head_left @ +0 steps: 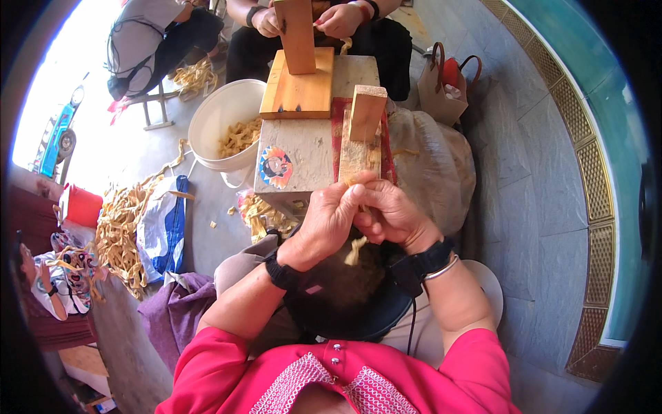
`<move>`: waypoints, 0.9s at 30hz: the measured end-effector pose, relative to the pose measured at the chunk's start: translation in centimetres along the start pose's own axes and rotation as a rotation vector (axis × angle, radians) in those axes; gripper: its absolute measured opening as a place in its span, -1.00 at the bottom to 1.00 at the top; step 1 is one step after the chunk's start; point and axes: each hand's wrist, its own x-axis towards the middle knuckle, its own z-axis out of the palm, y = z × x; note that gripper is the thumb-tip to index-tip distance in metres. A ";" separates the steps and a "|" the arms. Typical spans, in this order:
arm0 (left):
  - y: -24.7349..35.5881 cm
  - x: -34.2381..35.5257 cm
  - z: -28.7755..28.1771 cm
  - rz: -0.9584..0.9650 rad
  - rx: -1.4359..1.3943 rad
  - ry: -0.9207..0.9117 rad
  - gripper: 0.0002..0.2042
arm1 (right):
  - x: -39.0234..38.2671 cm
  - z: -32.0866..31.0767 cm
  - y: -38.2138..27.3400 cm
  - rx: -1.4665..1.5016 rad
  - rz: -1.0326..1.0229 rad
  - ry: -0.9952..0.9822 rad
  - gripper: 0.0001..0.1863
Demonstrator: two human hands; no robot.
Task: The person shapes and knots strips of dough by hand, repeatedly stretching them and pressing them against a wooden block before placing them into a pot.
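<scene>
My left hand [324,217] and my right hand [394,210] meet in front of me, fingers pinched together on a tan, pliable strip [355,252]. Its loose end dangles below the fingers; the rest is mostly hidden by them. Just beyond my hands is a narrow wooden plank [355,153] with an upright wooden block [367,114] fixed on it. This stand lies over a red cloth on a worn, pale table [308,162]. Beneath my hands, between my knees, sits a dark round basin [378,314] with blurred contents.
Across the table, another person's hands [338,21] work behind a larger wooden stand [296,83]. A white bucket [207,124] holds tan pieces. Piled strips [121,234] lie left by a blue-white bag [162,224]. A big translucent sack [431,169] and handbag [441,96] stand right.
</scene>
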 end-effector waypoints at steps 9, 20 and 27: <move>6.2 0.0 -2.6 0.314 -0.803 0.327 -0.66 | -1.9 3.1 0.0 -1.196 -0.641 0.171 -0.83; 2.3 -2.2 0.5 0.687 0.502 0.171 -0.62 | -3.3 5.4 1.6 -0.982 -0.644 0.267 -0.73; 2.4 -0.9 -0.5 0.020 0.245 0.167 -0.68 | -2.0 3.2 1.8 -0.606 -0.472 0.312 -0.79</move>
